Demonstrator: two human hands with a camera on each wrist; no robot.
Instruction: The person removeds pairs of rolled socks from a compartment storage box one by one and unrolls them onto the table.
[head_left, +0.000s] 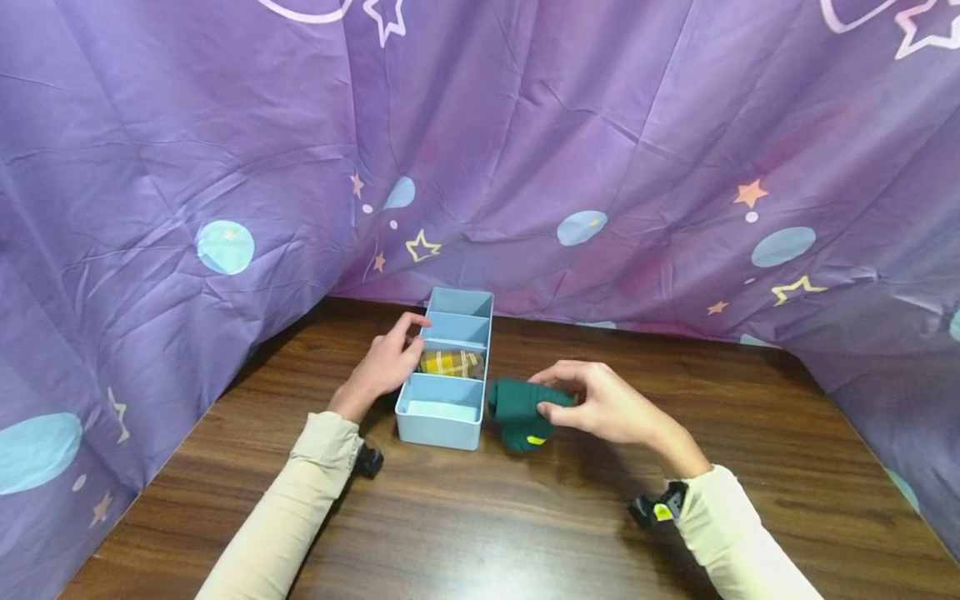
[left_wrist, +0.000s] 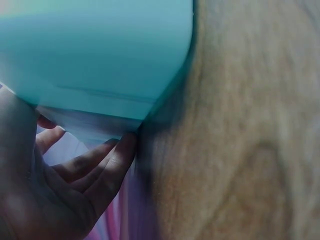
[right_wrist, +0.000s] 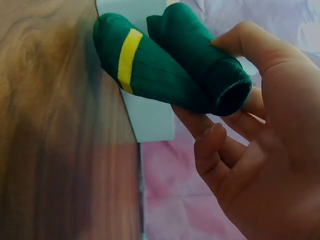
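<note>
On the tabletop (head_left: pixel 487 533), left of mid-view, stands a light blue box (head_left: pixel 438 432), its length running away from the person and dividers splitting it into four compartments. A yellow bundle (head_left: pixel 452 363) with white and brown lines lies in the second compartment from the front.

The left hand (head_left: pixel 386 362) is at the left side of the box, fingers touching its wall and the index fingertip at the rim. Its grip is apart: a gap shows between thumb and index finger. The left wrist view confirms contact between fingers and box along an edge; that view is partly dark and blurred.

The right hand (head_left: pixel 611 404) has its grip clamped on a green sock (head_left: pixel 521 404), pinched between thumb and fingers. The sock is ribbed and folded over, with a yellow band (right_wrist: pixel 126 60) near one end. It is located just right of the box, beside the front part; whether its lower end touches the tabletop cannot be told.

Both sleeves (head_left: pixel 738 517) are pale beige. A black device (head_left: pixel 367 461) is at the left wrist, another at the right, the latter with a yellow patch (head_left: pixel 662 512). Behind the tabletop hangs a purple curtain (head_left: pixel 450 125) printed with stars and rounded blue shapes.
</note>
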